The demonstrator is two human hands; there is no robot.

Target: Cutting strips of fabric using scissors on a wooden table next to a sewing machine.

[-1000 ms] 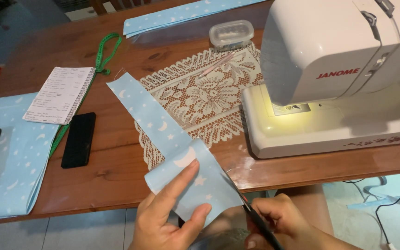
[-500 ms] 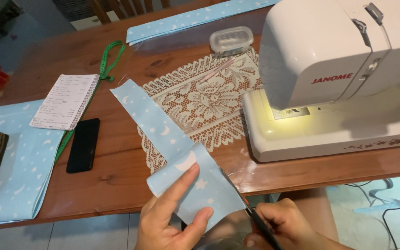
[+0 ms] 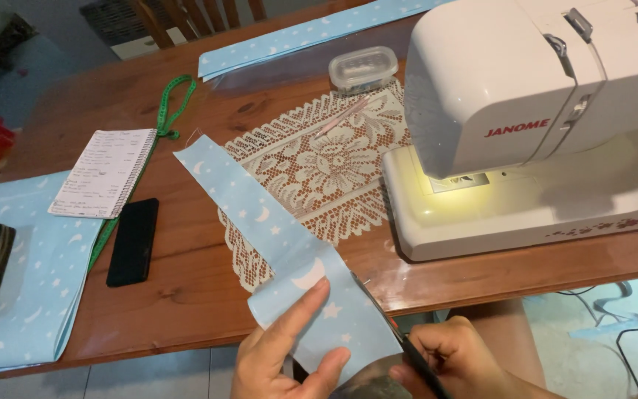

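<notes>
Fabric strip: light blue, moon-and-star print, runs diagonally from table centre over near table edge. Left hand pinches strip's near end, forefinger on top, thumb beneath. Right hand fingers closed around scissors; blades meet strip's right edge. Strip overlaps lace doily. White sewing machine just right of doily, lamp lit. Clear plastic box behind doily. Left of strip: black phone, spiral notepad, green tape measure, folded blue fabric. All on wooden table.

Wooden table (chair behind), pale floor
</notes>
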